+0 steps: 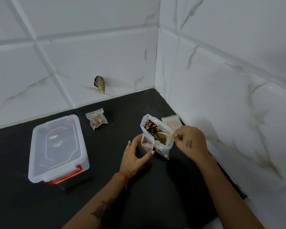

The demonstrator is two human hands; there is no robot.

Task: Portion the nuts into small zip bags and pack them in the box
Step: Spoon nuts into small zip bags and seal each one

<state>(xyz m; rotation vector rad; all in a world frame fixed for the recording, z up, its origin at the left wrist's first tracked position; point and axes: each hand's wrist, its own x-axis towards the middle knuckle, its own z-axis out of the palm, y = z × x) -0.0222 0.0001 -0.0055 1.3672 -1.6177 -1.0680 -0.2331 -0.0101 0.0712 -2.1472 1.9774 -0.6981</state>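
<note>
Head camera, looking down on a black counter [106, 162] set in a corner of white marbled tile: a person fills snack bags. The left hand [135, 158], an orange thread at its wrist, curls finger and thumb round a small zip bag [147, 143], holding it upright with its mouth open and a few nuts visible inside. Just to its right, touching it, a large open bag of mixed nuts [157, 134] stands on the counter. The right hand [190, 142] hovers at that bag's right rim, fingertips pinched together; whether they pinch a nut or the bag's edge cannot be told. Beyond the large bag, against the right wall, lies a stack of empty small bags [171, 122]. To the far left of the hands, a filled small bag [97, 120] rests on the counter. At the left sits the clear plastic box [56, 149], lid on, with orange latches.
</note>
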